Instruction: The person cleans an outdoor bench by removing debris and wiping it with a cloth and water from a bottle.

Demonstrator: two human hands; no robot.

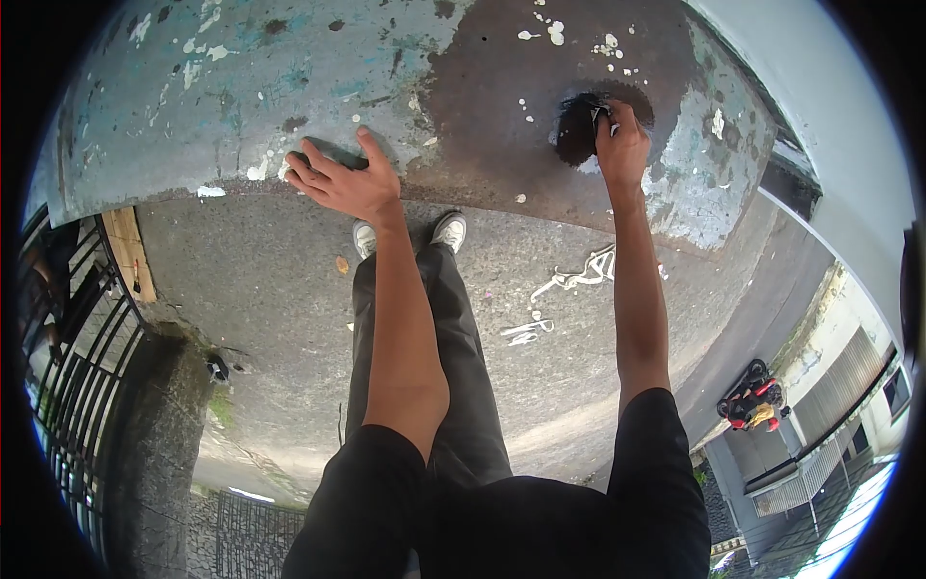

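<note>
My left hand (pixel 355 185) rests with spread fingers near the front edge of a worn metal-looking surface (pixel 227 106), which has chipped blue-grey paint and white splashes. Further right on the same surface, my right hand (pixel 625 147) is closed around a small black crumpled thing with pale glints (pixel 601 114); its kind is not clear, and the fingers cover part of it. It is pressed on or just over a glossy black wet-looking patch (pixel 576 135). Around that patch spreads a larger brown bare area (pixel 492 106).
Below the surface edge, white tangled strips (pixel 569 280) lie on the concrete ground (pixel 270 261). A black metal fence (pixel 82 376) stands at left, with a person partly visible behind it. A white wall (pixel 839 106) rises at right; a motorcycle (pixel 750 396) is parked farther off.
</note>
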